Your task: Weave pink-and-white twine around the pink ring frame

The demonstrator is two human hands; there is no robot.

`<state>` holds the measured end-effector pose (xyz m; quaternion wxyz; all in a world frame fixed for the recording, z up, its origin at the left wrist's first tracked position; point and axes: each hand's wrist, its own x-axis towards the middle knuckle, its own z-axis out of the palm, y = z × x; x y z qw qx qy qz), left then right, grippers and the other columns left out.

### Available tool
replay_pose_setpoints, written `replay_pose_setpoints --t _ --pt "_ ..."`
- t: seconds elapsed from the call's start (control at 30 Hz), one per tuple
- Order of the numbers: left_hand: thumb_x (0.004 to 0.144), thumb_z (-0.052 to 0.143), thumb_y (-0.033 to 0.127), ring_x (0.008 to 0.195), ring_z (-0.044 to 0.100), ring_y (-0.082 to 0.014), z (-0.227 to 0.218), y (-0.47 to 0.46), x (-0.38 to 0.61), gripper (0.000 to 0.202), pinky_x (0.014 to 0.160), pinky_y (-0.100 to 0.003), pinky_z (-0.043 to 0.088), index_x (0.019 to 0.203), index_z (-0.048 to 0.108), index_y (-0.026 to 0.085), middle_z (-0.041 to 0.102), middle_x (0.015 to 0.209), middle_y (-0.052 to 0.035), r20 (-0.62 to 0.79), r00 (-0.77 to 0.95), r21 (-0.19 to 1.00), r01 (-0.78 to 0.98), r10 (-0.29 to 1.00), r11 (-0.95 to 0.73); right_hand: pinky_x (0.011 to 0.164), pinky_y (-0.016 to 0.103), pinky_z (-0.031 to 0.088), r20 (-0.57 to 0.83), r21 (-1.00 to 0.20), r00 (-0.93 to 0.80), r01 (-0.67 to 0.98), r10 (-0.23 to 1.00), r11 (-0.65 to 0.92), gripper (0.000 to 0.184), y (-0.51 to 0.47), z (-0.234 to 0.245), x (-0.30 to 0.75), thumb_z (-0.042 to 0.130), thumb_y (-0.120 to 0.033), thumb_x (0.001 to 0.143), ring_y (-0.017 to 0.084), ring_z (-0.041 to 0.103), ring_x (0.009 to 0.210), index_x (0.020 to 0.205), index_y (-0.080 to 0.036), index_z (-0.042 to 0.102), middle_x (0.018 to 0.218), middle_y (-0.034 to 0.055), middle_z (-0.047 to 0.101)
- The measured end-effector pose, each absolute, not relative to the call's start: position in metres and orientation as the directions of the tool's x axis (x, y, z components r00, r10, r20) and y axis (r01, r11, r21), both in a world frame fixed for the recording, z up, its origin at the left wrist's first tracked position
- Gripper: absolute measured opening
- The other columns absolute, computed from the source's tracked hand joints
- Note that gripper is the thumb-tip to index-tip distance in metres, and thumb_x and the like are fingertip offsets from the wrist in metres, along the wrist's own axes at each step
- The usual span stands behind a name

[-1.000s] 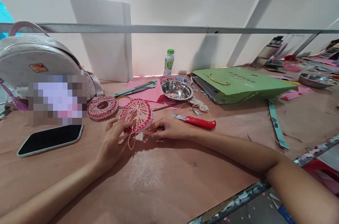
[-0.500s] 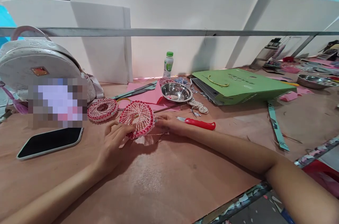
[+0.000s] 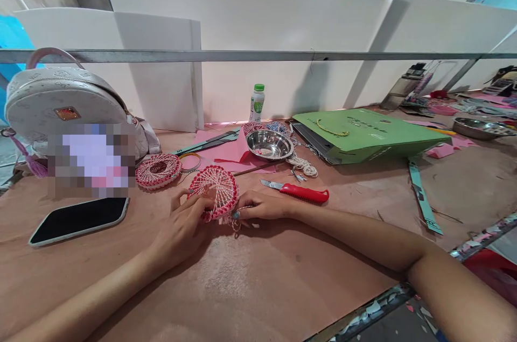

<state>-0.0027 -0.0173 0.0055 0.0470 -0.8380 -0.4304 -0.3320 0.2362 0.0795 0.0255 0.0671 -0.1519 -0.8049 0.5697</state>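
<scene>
Head view: a pink-and-white corded ring (image 3: 214,191) is held just above the table (image 3: 258,288) by the curled fingers of the left hand (image 3: 181,229), while a loose cord end (image 3: 234,223) at its lower rim is pinched by the fingers of the right hand (image 3: 262,206), knotting seemingly being in hand and a firm pinch called for.

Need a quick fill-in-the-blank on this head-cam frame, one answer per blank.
The left hand and right hand grip a string ring wound in pink and ____.
The utility knife beyond the right hand has a ____ handle.
A second string ring lies on the table to the ____ of the held one.

white; red; left
</scene>
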Motion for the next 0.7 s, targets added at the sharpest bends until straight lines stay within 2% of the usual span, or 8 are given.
replay_pose_setpoints --t 0.1,0.2,0.33,0.43,0.6,0.7 --pt "0.096 0.055 0.025 0.094 0.067 -0.0231 0.01 -0.0191 -0.0026 0.016 0.107 -0.046 0.03 0.111 0.055 0.021 0.072 0.102 -0.0057 0.521 0.467 0.246 0.719 0.714 -0.65 0.055 0.022 0.04 -0.061 -0.913 -0.948 0.18 0.313 0.366 0.027 0.0777 0.0237 0.2349 0.053 -0.024 0.087 0.011 0.051 0.053 0.065 -0.013 0.064 0.058 -0.0004 0.059" --pt "0.099 0.053 0.035 0.094 0.064 -0.0243 0.0141 -0.0187 -0.0024 0.016 0.102 -0.044 0.033 0.101 0.06 0.02 0.07 0.095 -0.004 0.44 0.523 0.26 0.704 0.731 -0.66 0.058 0.021 0.042 -0.031 -0.851 -0.959 0.173 0.282 0.495 0.022 0.0758 0.0229 0.2338 0.052 -0.018 0.084 0.011 0.055 0.055 0.074 -0.012 0.071 0.058 -0.0002 0.062" --pt "0.102 0.048 0.027 0.094 0.063 -0.0234 0.0153 -0.0165 -0.0022 0.02 0.096 -0.04 0.036 0.092 0.064 0.022 0.071 0.091 -0.0018 0.428 0.543 0.25 0.697 0.722 -0.672 0.063 0.02 0.042 0.055 -0.774 -0.968 0.113 0.244 0.624 0.024 0.0736 0.0225 0.2331 0.052 -0.016 0.084 0.012 0.059 0.062 0.081 -0.012 0.075 0.065 0.0017 0.067" --pt "0.099 0.049 0.022 0.095 0.063 -0.0229 0.0144 -0.0167 -0.0024 0.017 0.089 -0.036 0.041 0.094 0.065 0.022 0.072 0.094 -0.0037 0.485 0.528 0.237 0.688 0.697 -0.686 0.067 0.021 0.044 0.075 -0.781 -0.972 0.082 0.223 0.619 0.024 0.0741 0.022 0.233 0.052 -0.018 0.087 0.013 0.061 0.066 0.08 -0.012 0.075 0.07 0.0036 0.069" --pt "0.098 0.051 0.02 0.093 0.063 -0.0228 0.0155 -0.0203 -0.001 0.018 0.1 -0.043 0.034 0.087 0.064 0.022 0.071 0.09 -0.0032 0.559 0.494 0.149 0.73 0.666 -0.667 0.066 0.021 0.044 0.038 -0.809 -0.969 0.114 0.244 0.577 0.021 0.0779 0.0215 0.2332 0.053 -0.017 0.084 0.013 0.057 0.063 0.073 -0.013 0.07 0.065 0.002 0.065" --pt "0.097 0.052 0.018 0.089 0.062 -0.0216 0.0166 -0.0213 0.0001 0.017 0.099 -0.043 0.032 0.084 0.063 0.022 0.07 0.087 -0.0011 0.596 0.48 0.118 0.741 0.644 -0.661 0.064 0.022 0.044 0.021 -0.842 -0.969 0.114 0.244 0.527 0.02 0.079 0.0218 0.2347 0.053 -0.019 0.085 0.012 0.056 0.061 0.072 -0.013 0.067 0.065 0.001 0.062"
